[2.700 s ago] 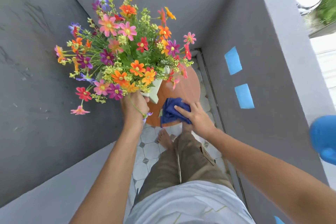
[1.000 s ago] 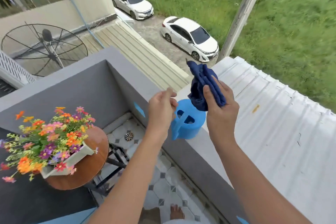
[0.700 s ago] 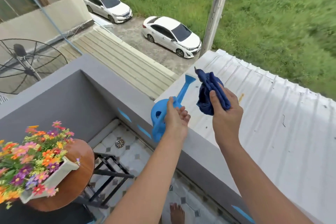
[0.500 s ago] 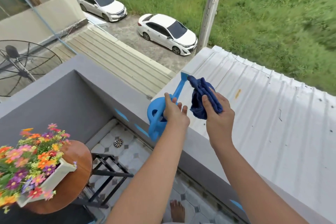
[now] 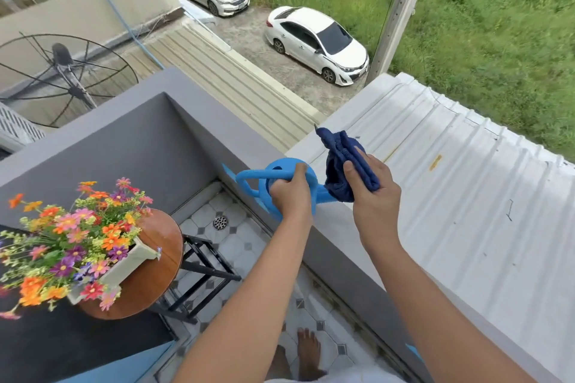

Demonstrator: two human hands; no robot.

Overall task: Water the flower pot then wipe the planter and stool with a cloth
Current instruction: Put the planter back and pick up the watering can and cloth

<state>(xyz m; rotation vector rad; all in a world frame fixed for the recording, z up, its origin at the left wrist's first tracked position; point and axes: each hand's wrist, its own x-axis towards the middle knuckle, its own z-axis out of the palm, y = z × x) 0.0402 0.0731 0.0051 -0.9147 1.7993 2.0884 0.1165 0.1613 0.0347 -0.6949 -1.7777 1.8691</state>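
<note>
My left hand (image 5: 291, 194) grips the handle of a bright blue watering can (image 5: 267, 176), held over the grey balcony wall. Just to its right, my right hand (image 5: 371, 188) is closed on a bunched dark blue cloth (image 5: 337, 155) that touches the can's side. At lower left a white planter (image 5: 124, 264) full of orange, pink and purple flowers (image 5: 68, 239) sits on a round wooden stool (image 5: 155, 277) with black folding legs.
The grey balcony wall (image 5: 336, 255) runs diagonally under my arms. Beyond it lies a white corrugated roof (image 5: 466, 196). The tiled floor (image 5: 230, 246) has a drain (image 5: 220, 222). My bare foot (image 5: 306, 351) stands below. Far down are parked white cars (image 5: 317, 40) and grass.
I turned from wiping the stool to the wall. My left hand took hold of the watering can's handle and turned it round. The cloth stays in my right hand, now against the can.
</note>
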